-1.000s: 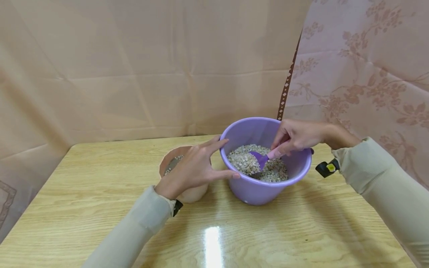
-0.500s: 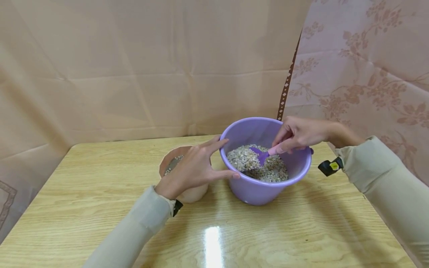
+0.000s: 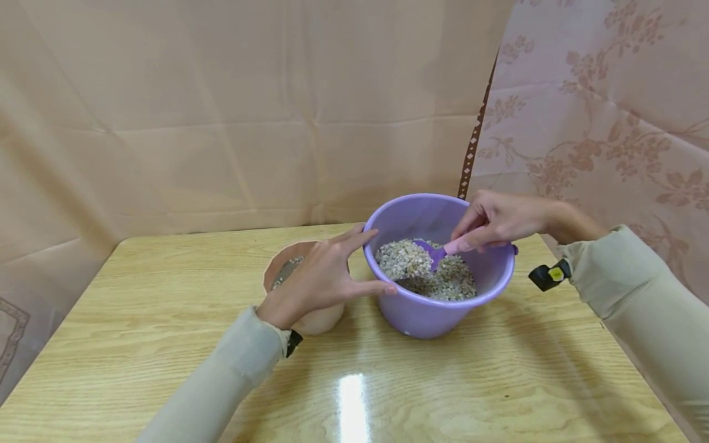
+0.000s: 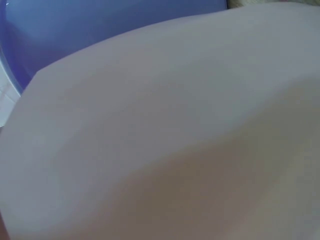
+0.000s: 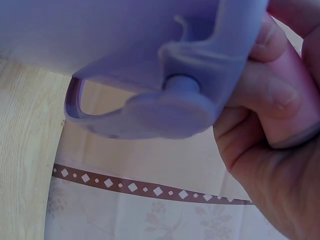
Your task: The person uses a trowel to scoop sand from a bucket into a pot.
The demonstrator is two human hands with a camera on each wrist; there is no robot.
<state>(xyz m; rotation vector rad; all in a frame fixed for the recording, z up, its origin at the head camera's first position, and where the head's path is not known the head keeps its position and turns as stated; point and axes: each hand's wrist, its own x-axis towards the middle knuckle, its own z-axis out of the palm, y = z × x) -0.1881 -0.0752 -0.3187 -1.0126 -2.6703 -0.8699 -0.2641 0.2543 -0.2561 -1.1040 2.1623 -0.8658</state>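
A purple bucket (image 3: 421, 317) stands on the wooden table (image 3: 166, 320), partly filled with small pale pebbles (image 3: 456, 283). My right hand (image 3: 493, 223) pinches the pink handle of a small purple scoop (image 3: 437, 251) heaped with pebbles, held just above the fill. My left hand (image 3: 327, 277) rests against the bucket's left wall with fingers straight and spread. Behind that hand sits a pinkish pot (image 3: 318, 320) holding some pebbles. In the right wrist view the bucket's handle pivot (image 5: 172, 107) is close beside my fingers (image 5: 270, 95). The left wrist view shows only a blurred pale surface.
Beige cloth hangs behind the table, and a flowered curtain (image 3: 609, 111) hangs close on the right. The table's front half is bare wood with a glare spot (image 3: 351, 406). A black tag (image 3: 545, 275) hangs at my right sleeve.
The right hand has lifted the scoop out of the fill, loaded with pebbles, leaving a dip in the pile. The left hand and bucket have stayed put.
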